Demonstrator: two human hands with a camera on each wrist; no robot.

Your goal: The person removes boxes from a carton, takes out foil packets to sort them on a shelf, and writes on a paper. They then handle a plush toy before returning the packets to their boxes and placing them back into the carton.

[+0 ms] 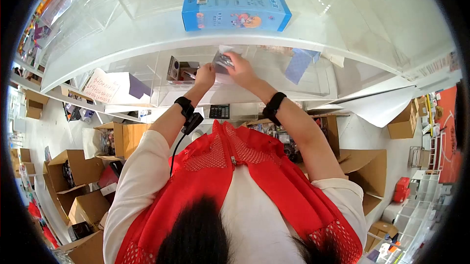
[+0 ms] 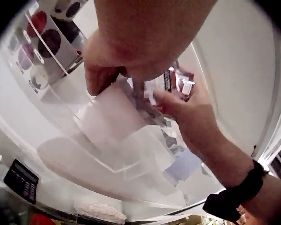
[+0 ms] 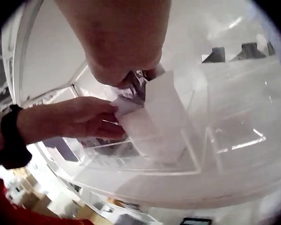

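Observation:
Both hands are close together over a clear acrylic tray (image 1: 191, 98) on the shelf. With its fingers curled, my left hand (image 1: 205, 75) pinches the edge of a blank white paper bag or sleeve (image 2: 110, 115). My right hand (image 1: 241, 69) grips a small shiny plastic packet (image 3: 139, 88) with a printed label, right at the paper's upper end. The right fingers partly cover the packet, and I cannot tell whether it is inside the paper. Just left of the left hand stands an open box with round pictures (image 2: 49, 43).
A blue printed box (image 1: 237, 10) lies on the shelf above the hands. Bluish paper (image 1: 301, 65) sits to the right, a handwritten sheet (image 1: 104, 86) to the left. A black calculator (image 1: 219, 111) is near the body. Cardboard boxes (image 1: 73, 168) stand on the floor.

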